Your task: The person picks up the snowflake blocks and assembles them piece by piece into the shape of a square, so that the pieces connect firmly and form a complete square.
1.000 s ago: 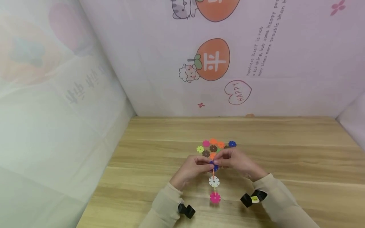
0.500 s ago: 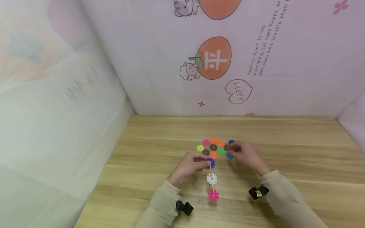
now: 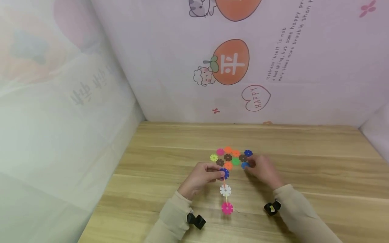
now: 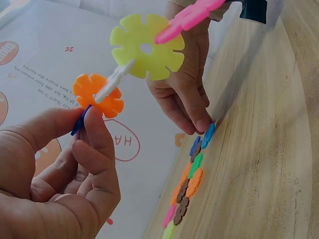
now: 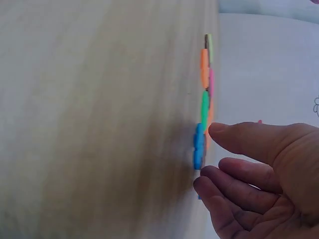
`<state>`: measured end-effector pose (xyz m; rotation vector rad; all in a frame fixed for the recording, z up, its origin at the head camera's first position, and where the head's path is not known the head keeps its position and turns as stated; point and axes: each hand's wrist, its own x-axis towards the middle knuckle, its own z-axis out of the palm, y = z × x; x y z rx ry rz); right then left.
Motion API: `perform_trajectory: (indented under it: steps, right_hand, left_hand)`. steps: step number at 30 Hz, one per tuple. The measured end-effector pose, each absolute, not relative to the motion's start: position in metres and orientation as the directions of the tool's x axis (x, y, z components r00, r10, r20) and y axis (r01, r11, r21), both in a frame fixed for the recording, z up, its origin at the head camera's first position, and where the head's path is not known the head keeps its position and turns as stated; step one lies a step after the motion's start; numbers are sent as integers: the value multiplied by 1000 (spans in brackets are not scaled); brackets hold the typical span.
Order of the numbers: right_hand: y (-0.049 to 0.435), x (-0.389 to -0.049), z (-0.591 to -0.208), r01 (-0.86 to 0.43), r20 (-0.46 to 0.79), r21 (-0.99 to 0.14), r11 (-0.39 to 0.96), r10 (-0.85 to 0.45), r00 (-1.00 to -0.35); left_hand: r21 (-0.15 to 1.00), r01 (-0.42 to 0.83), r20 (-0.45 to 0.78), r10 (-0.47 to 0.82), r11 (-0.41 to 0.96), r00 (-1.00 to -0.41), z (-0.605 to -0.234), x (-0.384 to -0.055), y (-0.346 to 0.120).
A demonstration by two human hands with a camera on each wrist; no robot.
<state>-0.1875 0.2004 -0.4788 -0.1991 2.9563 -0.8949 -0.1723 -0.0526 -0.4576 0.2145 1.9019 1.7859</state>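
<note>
My left hand pinches a dark blue notched plastic disc between thumb and forefinger. It ends a chain of interlocking discs held above the table: an orange disc, a white disc, a yellow disc and a pink disc at the near end. My right hand is down at the right side of the loose discs. Its fingertips are right at a light blue disc, thumb on one side and loosely bent fingers on the other, with space showing between them in the right wrist view.
Several loose discs lie flat in a cluster beyond my left hand, among them a green disc, a yellow-green disc and a dark blue disc. The wooden table meets a printed cloth backdrop behind.
My right hand has left the chain's blue end and moved right, down to the light blue disc. My left hand has shifted slightly left, still pinching the chain.
</note>
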Motion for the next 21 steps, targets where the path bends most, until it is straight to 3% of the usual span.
perform_trajectory:
  steps: [10, 21]
  right_hand:
    - [197, -192, -486, -83, 9, -506, 859, -91, -996]
    - [207, -187, -484, -103, -6, -651, 752, -141, -990]
  left_hand:
    - [963, -248, -269, 444, 105, -855, -460, -175, -52]
    - [960, -265, -279, 446, 97, -850, -461, -175, -52]
